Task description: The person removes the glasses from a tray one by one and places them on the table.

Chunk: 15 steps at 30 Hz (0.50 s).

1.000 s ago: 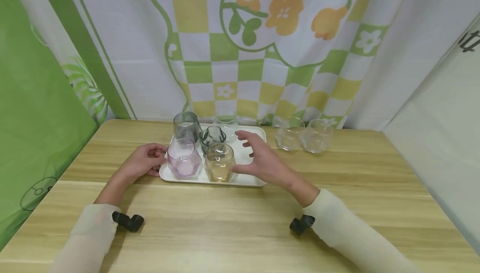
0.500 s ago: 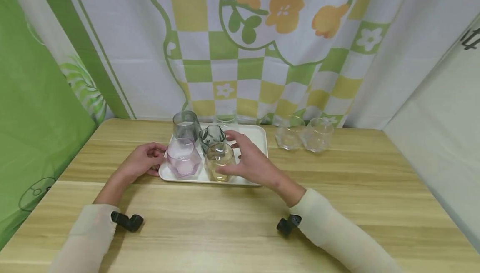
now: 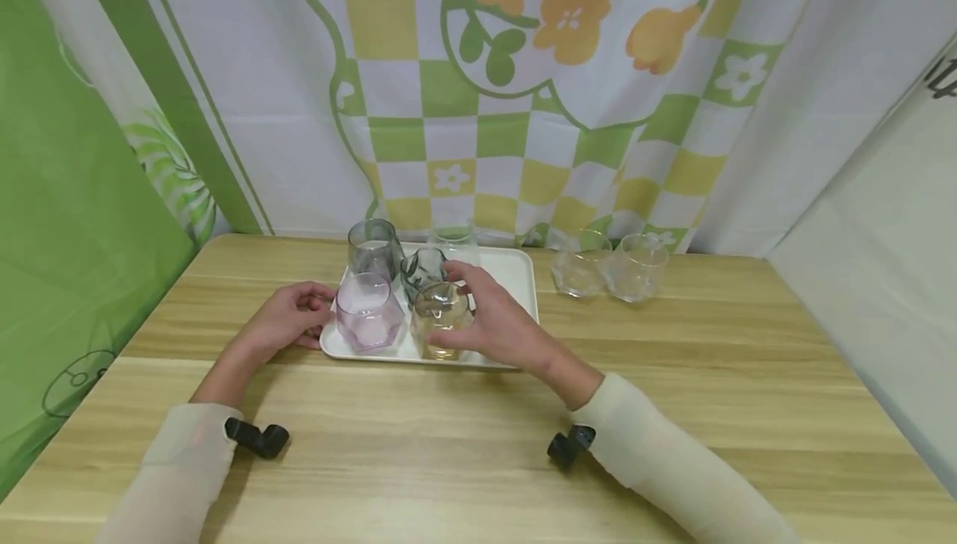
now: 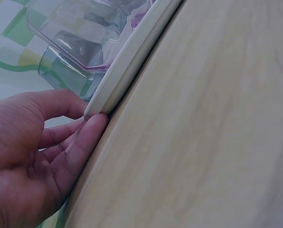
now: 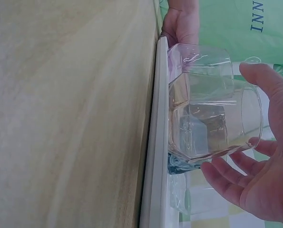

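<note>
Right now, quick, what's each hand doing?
Left hand: closed, pinching the white tray by its edge.
Right hand: around the amber glass; can't tell if it's gripping.

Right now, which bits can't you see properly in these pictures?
Head view: the right hand hides part of the dark faceted glass.
Head view: the dark writing is cut off by the right edge.
Left wrist view: the top edge cuts off the tray.
Right wrist view: the right edge cuts off part of that same hand.
</note>
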Motion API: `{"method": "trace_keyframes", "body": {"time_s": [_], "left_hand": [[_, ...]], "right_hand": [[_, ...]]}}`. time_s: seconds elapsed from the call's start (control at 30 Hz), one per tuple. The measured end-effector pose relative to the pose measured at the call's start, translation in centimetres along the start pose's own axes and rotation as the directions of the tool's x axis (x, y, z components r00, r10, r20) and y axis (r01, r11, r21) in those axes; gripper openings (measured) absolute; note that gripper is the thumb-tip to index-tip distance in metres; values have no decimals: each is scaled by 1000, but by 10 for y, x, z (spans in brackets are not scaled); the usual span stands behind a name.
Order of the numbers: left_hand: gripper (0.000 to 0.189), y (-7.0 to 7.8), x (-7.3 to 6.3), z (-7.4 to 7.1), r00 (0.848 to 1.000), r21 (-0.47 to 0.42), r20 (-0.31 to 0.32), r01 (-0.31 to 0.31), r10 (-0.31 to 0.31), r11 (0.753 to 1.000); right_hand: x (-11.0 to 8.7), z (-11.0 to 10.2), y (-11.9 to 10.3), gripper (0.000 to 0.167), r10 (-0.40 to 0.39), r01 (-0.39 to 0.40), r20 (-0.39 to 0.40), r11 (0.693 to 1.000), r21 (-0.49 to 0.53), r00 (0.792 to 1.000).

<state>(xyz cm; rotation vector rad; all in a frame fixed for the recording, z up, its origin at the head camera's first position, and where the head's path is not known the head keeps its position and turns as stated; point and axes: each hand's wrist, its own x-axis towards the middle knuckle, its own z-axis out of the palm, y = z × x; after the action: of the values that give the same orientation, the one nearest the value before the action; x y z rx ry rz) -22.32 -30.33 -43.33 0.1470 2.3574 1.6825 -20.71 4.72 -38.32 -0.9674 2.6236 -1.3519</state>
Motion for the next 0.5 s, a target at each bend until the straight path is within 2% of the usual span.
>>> {"method": "trace_keyframes", "body": {"time_s": [0.3, 0.5], "left_hand": [[43, 1, 1, -1, 1000, -10, 4, 5, -5, 1000], [44, 0, 0, 0, 1000, -12, 0, 7, -7, 1000]], "right_hand": [[1, -1, -2, 82, -26, 27, 17, 996, -79, 1000], [0, 0, -1, 85, 2, 1, 39, 996, -93, 999]]}}
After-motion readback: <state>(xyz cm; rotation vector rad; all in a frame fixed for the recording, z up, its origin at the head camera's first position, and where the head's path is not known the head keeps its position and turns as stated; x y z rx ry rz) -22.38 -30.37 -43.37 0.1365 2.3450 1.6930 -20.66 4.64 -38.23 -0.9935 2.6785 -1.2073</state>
